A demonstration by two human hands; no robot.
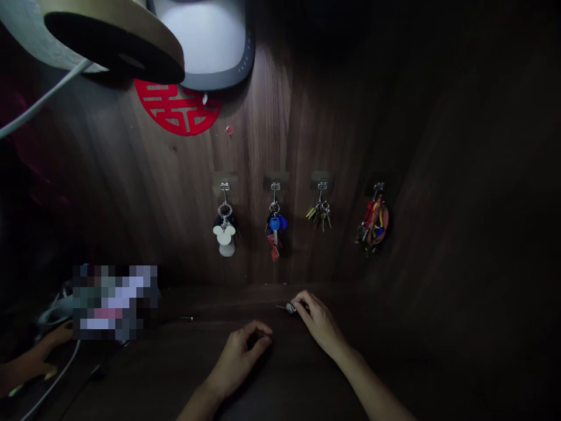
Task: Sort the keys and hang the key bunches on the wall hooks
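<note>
My right hand is closed, thumb and fingers pinching a key with a dark, rounded head. Its thin blade points left, just above or on the dark wooden tabletop; I cannot tell which. To the left, my left hand rests low over the tabletop with curved fingers, a small gap between thumb and forefinger and nothing seen in it. Farther left lies a small metal piece, too small to name.
On the wooden back panel, hooks carry a bunch with a white mouse-shaped tag, blue-headed keys, plain keys and a colourful bundle. A lamp overhangs. Another person's hand is beside a white cable.
</note>
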